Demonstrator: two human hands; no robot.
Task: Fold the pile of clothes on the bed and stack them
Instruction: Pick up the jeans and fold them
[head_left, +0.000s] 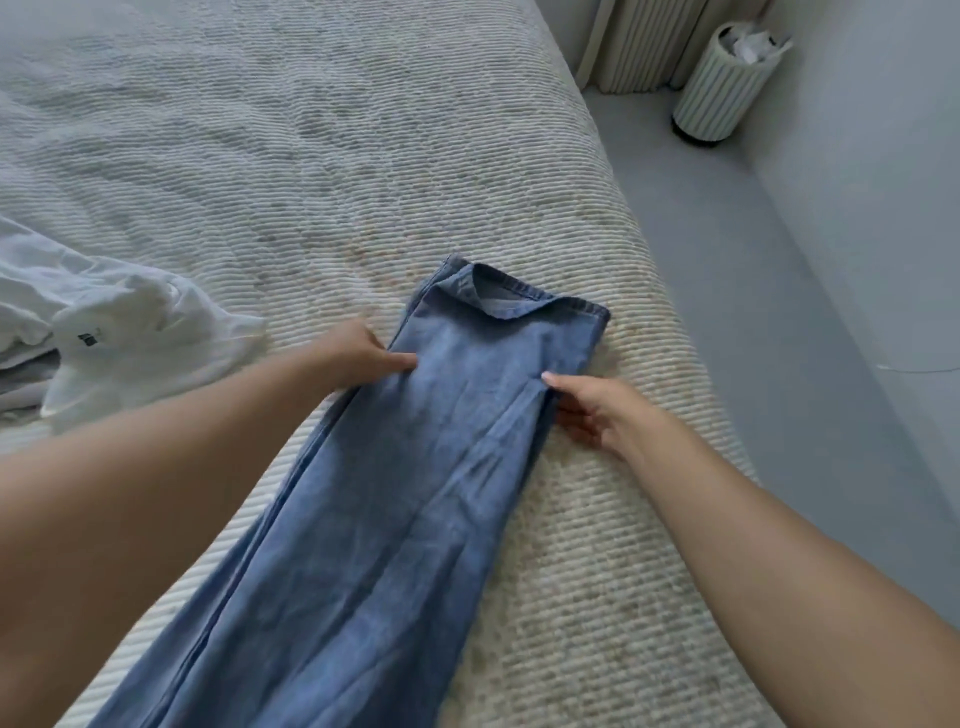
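We see white clothes (119, 332) heaped left of the jeans (415, 467), which lie flat on the bed (311, 156). Our left hand (363, 356) pinches the jeans' left edge, thumb on top; our right hand (597, 410) pinches the right edge. A bin (722, 83) stands beyond the jeans, rightward.

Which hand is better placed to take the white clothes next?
Left, probably. The white clothes lie on the bed nearer the left hand; the right hand is on the other side of the blue garment.
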